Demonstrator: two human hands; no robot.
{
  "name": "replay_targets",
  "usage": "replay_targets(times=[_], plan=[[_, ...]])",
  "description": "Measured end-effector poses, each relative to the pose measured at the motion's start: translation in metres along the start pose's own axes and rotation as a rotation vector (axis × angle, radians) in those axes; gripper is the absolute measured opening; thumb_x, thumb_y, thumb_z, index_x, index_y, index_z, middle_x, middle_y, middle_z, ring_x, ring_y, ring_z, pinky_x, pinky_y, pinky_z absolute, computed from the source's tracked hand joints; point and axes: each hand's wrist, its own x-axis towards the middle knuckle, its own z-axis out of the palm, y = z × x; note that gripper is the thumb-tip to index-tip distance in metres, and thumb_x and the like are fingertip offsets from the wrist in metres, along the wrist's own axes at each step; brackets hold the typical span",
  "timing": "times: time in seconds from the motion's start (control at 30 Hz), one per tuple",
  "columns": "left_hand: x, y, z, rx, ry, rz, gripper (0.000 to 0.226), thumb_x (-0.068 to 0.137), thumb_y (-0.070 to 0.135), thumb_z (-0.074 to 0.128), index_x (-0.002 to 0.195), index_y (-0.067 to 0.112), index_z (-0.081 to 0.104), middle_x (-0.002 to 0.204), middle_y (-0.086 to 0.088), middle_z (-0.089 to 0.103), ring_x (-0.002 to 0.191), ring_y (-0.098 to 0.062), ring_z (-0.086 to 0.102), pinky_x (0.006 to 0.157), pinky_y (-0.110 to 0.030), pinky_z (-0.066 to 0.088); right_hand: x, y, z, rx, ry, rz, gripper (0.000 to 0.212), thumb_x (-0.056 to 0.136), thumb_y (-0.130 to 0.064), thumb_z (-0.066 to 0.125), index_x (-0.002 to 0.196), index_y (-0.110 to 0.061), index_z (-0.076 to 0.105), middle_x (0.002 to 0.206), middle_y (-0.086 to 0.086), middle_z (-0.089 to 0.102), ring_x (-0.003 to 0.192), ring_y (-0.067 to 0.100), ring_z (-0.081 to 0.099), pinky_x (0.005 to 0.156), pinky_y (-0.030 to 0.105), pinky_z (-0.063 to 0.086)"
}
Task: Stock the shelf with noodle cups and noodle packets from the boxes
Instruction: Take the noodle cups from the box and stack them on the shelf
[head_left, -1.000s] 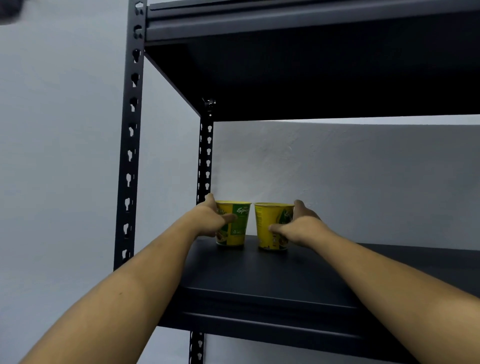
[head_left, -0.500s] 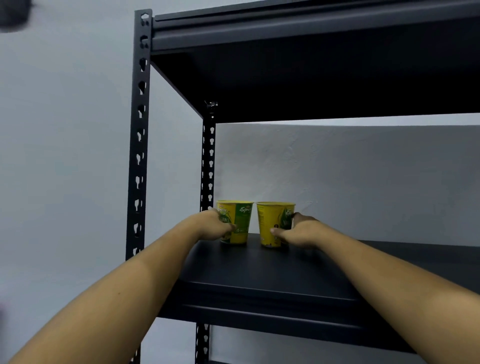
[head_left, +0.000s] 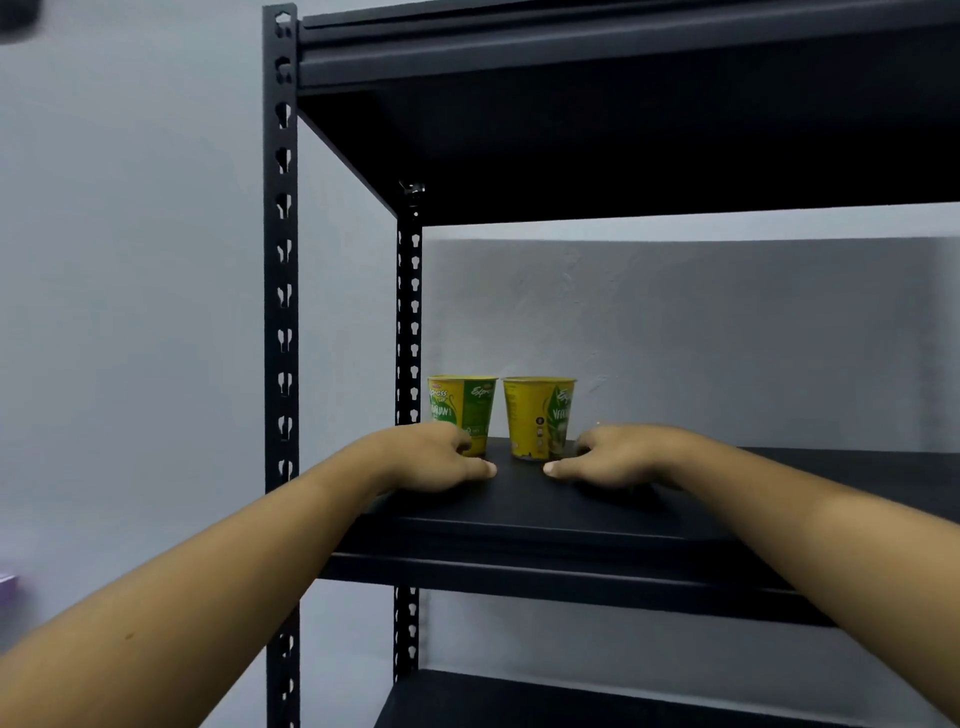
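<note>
Two yellow-and-green noodle cups stand upright side by side at the back left of the black shelf board (head_left: 597, 519). The left cup (head_left: 465, 408) is next to the rear post; the right cup (head_left: 537, 415) is a small gap away. My left hand (head_left: 431, 457) lies in front of the left cup, fingers loosely bent, holding nothing and hiding the cup's lower left. My right hand (head_left: 618, 454) lies on the board just right of the right cup, also empty, thumb stretched toward the cup's base.
The black metal rack has a front post (head_left: 281, 312) and a rear post (head_left: 409, 312) with keyhole slots. An upper shelf (head_left: 623, 130) overhangs closely above. A lower shelf (head_left: 571, 701) shows below. The board stretches bare to the right of the cups. A grey wall lies behind.
Both hands have let go of the cups and pulled back toward me, now low on the board. The cups stay standing where they were set.
</note>
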Motion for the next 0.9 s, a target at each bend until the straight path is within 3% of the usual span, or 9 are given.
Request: replay_targets(times=[0.17, 0.27, 0.43, 0.5, 0.57, 0.63, 0.7, 0.83, 0.9], plan=[[-0.039, 0.027, 0.006, -0.021, 0.027, 0.118, 0.052, 0.102, 0.056, 0.05, 0.142, 0.023, 0.059, 0.142, 0.002, 0.06, 0.127, -0.017, 0.055, 0.111, -0.038, 0.041, -0.064, -0.002, 0.004, 0.01, 0.018, -0.103, 0.062, 0.099, -0.068, 0.04, 0.145, -0.029, 0.052, 0.15, -0.005, 0.051, 0.135, 0.018, 0.048, 0.114, 0.039, 0.035], [-0.064, 0.045, 0.011, -0.014, 0.053, 0.187, 0.043, 0.104, 0.051, 0.05, 0.138, 0.027, 0.063, 0.138, 0.006, 0.063, 0.122, -0.013, 0.057, 0.107, -0.034, 0.043, -0.105, -0.002, 0.006, -0.016, 0.044, -0.152, 0.062, 0.1, -0.069, 0.034, 0.151, -0.036, 0.044, 0.158, -0.011, 0.04, 0.144, 0.015, 0.038, 0.114, 0.036, 0.029], [-0.112, 0.067, 0.031, 0.012, 0.167, 0.269, 0.035, 0.104, 0.047, 0.05, 0.127, 0.028, 0.07, 0.117, 0.007, 0.072, 0.102, -0.011, 0.063, 0.095, -0.037, 0.053, -0.171, 0.01, 0.021, 0.035, 0.134, -0.247, 0.062, 0.099, -0.068, 0.04, 0.153, -0.037, 0.04, 0.153, -0.015, 0.046, 0.137, 0.008, 0.045, 0.109, 0.029, 0.037], [-0.137, 0.076, 0.043, 0.007, 0.221, 0.278, 0.038, 0.104, 0.047, 0.05, 0.132, 0.028, 0.066, 0.115, 0.006, 0.073, 0.098, -0.009, 0.066, 0.093, -0.036, 0.054, -0.195, 0.019, 0.03, 0.083, 0.173, -0.276, 0.059, 0.099, -0.064, 0.043, 0.152, -0.038, 0.04, 0.148, -0.015, 0.051, 0.131, 0.006, 0.05, 0.108, 0.027, 0.042], [-0.161, 0.086, 0.06, -0.003, 0.292, 0.292, 0.047, 0.104, 0.048, 0.051, 0.145, 0.026, 0.057, 0.137, 0.007, 0.065, 0.12, -0.008, 0.061, 0.106, -0.029, 0.047, -0.217, 0.031, 0.041, 0.077, 0.208, -0.306, 0.059, 0.1, -0.061, 0.045, 0.154, -0.039, 0.037, 0.152, -0.017, 0.047, 0.135, 0.004, 0.047, 0.111, 0.025, 0.039], [-0.182, 0.096, 0.078, -0.019, 0.343, 0.306, 0.053, 0.103, 0.049, 0.05, 0.151, 0.025, 0.051, 0.154, 0.009, 0.051, 0.141, -0.007, 0.045, 0.114, -0.02, 0.032, -0.236, 0.044, 0.053, 0.038, 0.229, -0.335, 0.063, 0.1, -0.061, 0.044, 0.157, -0.037, 0.031, 0.159, -0.02, 0.035, 0.145, 0.002, 0.034, 0.116, 0.023, 0.029], [-0.203, 0.106, 0.099, -0.061, 0.342, 0.296, 0.055, 0.103, 0.051, 0.05, 0.152, 0.026, 0.05, 0.156, 0.011, 0.047, 0.144, -0.007, 0.042, 0.112, -0.017, 0.027, -0.256, 0.058, 0.066, 0.029, 0.206, -0.351, 0.065, 0.1, -0.061, 0.042, 0.159, -0.036, 0.028, 0.162, -0.02, 0.03, 0.148, 0.001, 0.027, 0.117, 0.022, 0.023], [-0.248, 0.128, 0.157, -0.159, 0.247, 0.257, 0.055, 0.101, 0.055, 0.051, 0.15, 0.03, 0.051, 0.152, 0.016, 0.051, 0.139, -0.003, 0.046, 0.114, -0.02, 0.035, -0.301, 0.093, 0.105, 0.008, 0.114, -0.346, 0.065, 0.102, -0.06, 0.039, 0.16, -0.033, 0.026, 0.163, -0.019, 0.027, 0.15, 0.001, 0.024, 0.122, 0.025, 0.023], [-0.271, 0.141, 0.192, -0.198, 0.18, 0.234, 0.055, 0.1, 0.055, 0.053, 0.15, 0.031, 0.051, 0.151, 0.017, 0.052, 0.139, 0.0, 0.045, 0.111, -0.015, 0.034, -0.325, 0.111, 0.132, 0.008, 0.063, -0.343, 0.064, 0.102, -0.06, 0.038, 0.16, -0.034, 0.027, 0.163, -0.02, 0.028, 0.149, 0.0, 0.025, 0.122, 0.026, 0.023]])
